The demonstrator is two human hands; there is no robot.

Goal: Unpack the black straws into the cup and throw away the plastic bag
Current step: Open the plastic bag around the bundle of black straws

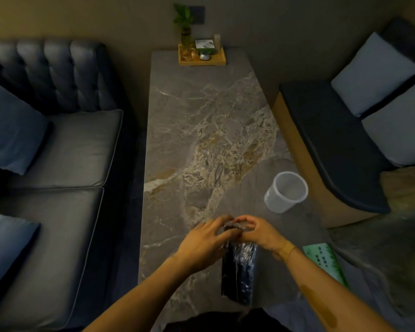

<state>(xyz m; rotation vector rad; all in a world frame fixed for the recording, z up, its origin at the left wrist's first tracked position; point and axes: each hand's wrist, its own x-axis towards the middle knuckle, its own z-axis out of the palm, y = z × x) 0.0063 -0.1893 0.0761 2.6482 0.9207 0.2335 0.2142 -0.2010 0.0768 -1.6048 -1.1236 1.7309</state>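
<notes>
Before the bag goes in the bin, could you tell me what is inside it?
Black straws show through the bag. Both hands cover its top, so whether it is open cannot be seen.

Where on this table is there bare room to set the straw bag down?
Free: the marble table between the wooden tray and both hands; also left of the left hand. Crowded: the right side, around the cup, right hand and green card.

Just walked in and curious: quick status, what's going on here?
Left hand and right hand pinching top of straw bag. Bag unopened, straws inside. Cup empty, to the right, path clear.
</notes>
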